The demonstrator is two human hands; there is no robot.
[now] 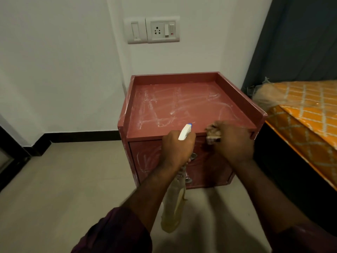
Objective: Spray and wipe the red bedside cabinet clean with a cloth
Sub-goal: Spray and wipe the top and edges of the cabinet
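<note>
Cabinet: The red bedside cabinet [182, 106] stands on the floor against the white wall, just beside the bed [300, 115]. Its railed top and upper drawer front carry white streaks.
Left hand: Your left hand [177, 148] is wrapped round the neck of the spray bottle [185, 133]. The nozzle points over the front edge at the top, and the bottle's body hangs below your wrist.
Right hand: Your right hand [235, 143] is bunched tight round the cloth [213, 134], which sits at the cabinet's front lip.
Step in hand: It looks like you are spraying and wiping the top, with most of the streaks not yet cleared.
Spraying: Mist the streaked middle lightly and aim low, so nothing drifts up to the socket panel [160, 30].
Wiping: Spread the cloth flat under your palm rather than balled, so more of it bears on the surface. Pull overlapping strokes from the back rail towards you, and press into the corners by the side rails.
Next surface: Do the drawer fronts afterwards, working round the metal knobs [193, 156].
</note>
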